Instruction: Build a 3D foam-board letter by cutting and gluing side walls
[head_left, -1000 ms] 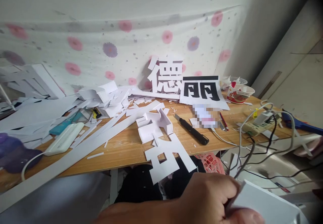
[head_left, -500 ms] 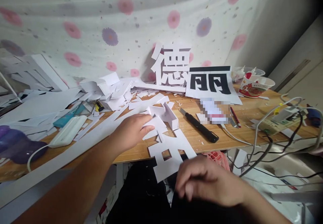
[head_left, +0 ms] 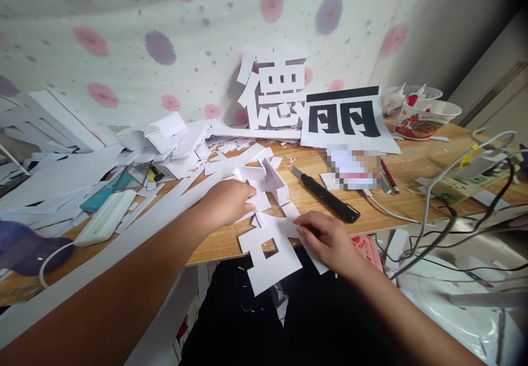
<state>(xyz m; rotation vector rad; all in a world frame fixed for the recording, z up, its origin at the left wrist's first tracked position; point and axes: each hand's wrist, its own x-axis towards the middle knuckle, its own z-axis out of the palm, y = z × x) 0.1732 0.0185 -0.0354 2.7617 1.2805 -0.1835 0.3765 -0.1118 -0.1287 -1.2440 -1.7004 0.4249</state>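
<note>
A white board cut-out (head_left: 280, 256) shaped like part of a character lies over the table's front edge, its near end jutting out above my lap. Upright white strips (head_left: 275, 183) stand along its far part like low walls. My left hand (head_left: 226, 203) is closed on the far left part of this cut-out, thumb and fingers bent together; its fingertips are partly hidden. At the right limb of the cut-out, my right hand (head_left: 328, 239) pinches the edge with bent fingers. A black utility knife (head_left: 330, 198) with its blade out lies to the right.
Behind stand a white cut-out character (head_left: 274, 93) and a paper sheet printed with a black character (head_left: 344, 118). White scraps (head_left: 173, 140) pile up at left beside a power bank (head_left: 105, 217). A paper bowl (head_left: 427, 118), a power strip (head_left: 466, 184) and cables are at right.
My right hand has moved up and away from me, from above my lap to the right edge of the cut-out. My left hand stays on its far part. The view has tilted down slightly.
</note>
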